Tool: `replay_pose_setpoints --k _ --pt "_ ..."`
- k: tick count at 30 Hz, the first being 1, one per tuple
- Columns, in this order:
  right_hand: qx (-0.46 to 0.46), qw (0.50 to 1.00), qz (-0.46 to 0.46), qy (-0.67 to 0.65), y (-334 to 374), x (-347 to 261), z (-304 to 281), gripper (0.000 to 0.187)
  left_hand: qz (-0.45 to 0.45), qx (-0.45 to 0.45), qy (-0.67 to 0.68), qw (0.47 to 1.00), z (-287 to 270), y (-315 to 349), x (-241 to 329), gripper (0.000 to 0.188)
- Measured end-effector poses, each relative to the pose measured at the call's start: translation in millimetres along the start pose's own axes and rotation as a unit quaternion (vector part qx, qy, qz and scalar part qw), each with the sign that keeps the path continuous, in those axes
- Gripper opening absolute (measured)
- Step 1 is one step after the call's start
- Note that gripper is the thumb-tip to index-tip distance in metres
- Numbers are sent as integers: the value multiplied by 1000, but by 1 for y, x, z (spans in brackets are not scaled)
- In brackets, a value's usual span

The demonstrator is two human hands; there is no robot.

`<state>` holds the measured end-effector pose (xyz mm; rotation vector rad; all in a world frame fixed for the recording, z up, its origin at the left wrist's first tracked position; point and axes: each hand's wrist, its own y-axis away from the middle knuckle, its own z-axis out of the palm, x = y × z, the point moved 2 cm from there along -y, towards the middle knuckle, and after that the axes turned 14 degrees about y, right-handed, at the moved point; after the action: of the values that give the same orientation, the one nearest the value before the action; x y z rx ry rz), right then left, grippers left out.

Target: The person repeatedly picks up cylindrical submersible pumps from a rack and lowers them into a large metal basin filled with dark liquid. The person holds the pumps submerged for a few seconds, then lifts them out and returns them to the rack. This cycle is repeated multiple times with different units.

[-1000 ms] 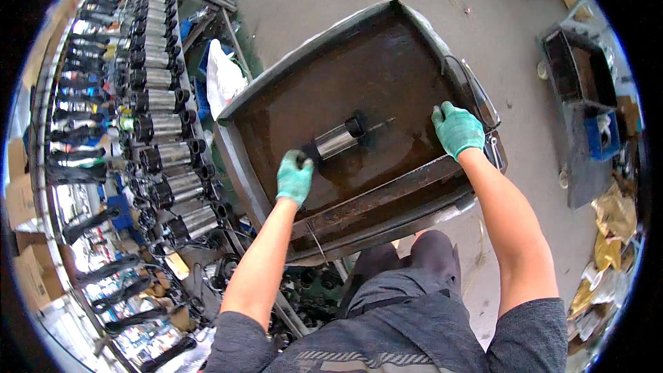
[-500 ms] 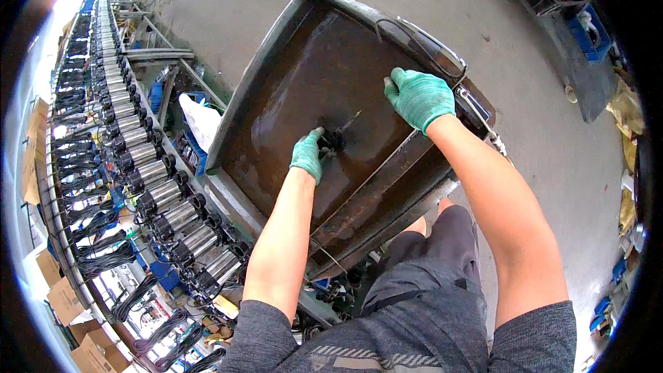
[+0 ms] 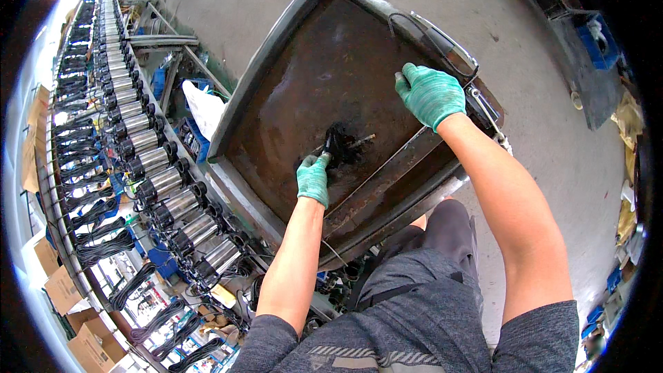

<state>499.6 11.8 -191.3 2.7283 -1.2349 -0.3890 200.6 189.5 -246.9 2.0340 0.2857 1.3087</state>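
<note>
A large, dark metal tray (image 3: 276, 76) with raised, worn edges lies before me, its bottom brown and wet-looking. My left hand (image 3: 314, 179), in a green glove, grips the near end of a black, wet-looking elongated thing (image 3: 336, 141) over the tray's middle; its kind is unclear. A short light-brown stick (image 3: 363, 141) shows beside it on the right. Above the tray's right part, my right hand (image 3: 434, 97), also gloved in green, is closed with fingers curled. Whatever it may hold is hidden underneath.
To my left runs a long rack of silver-and-black cylindrical motors (image 3: 166, 178) with coiled black cables (image 3: 103, 249). A white bag (image 3: 202, 107) sits between rack and tray. Cardboard boxes (image 3: 90, 349) stand lower left. A wheeled cart (image 3: 587, 90) with a blue bin (image 3: 599, 41) is far right.
My left hand has drawn back toward me, and more of the black thing and the stick now shows. My right hand remains closed over the tray's right part. The whole view has shifted slightly.
</note>
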Motion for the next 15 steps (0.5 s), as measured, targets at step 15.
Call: replay_pose_setpoints --k 15 --pt "-6 1000 -3 11 -2 1 3 34 9 -47 52 997 -10 7 -18 25"
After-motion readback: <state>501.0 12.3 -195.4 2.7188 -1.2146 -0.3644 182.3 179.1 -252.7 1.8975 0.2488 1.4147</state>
